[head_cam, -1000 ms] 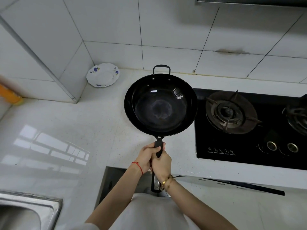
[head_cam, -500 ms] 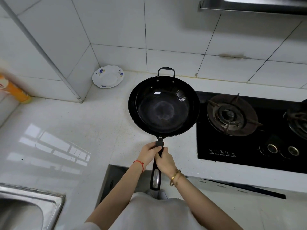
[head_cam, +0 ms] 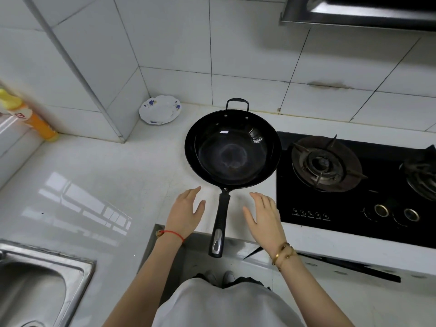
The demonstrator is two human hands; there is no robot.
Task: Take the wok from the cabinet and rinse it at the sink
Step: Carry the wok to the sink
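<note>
While the white countertop (head_cam: 99,175) carries the load, nothing here needs a grip: the black wok (head_cam: 232,153) sits bowl-up on the counter, its right rim just meeting the edge of the black gas stove (head_cam: 354,185), so it appears to rest stably on its own. Its long handle (head_cam: 219,223) points back toward the person and juts past the counter's front edge, which seems a sensible way to park it, since the handle stays easy to reach. The steel sink (head_cam: 47,274) lies at the lower left, well apart from the wok, so I judge the rinse not yet begun; the wok must still be carried leftward across the counter.

Both hands flank the handle without touching it. The left hand (head_cam: 186,213) hovers just to the handle's left, fingers straight and loosely together, holding nothing. The right hand (head_cam: 264,213) hovers just to its right, fingers likewise relaxed and extended, holding nothing. The wok's bowl lies just beyond both sets of fingertips.

A small flowered plate (head_cam: 160,109) leans in the tiled corner, and an orange bottle (head_cam: 30,116) stands at the far left, near neither hand.
</note>
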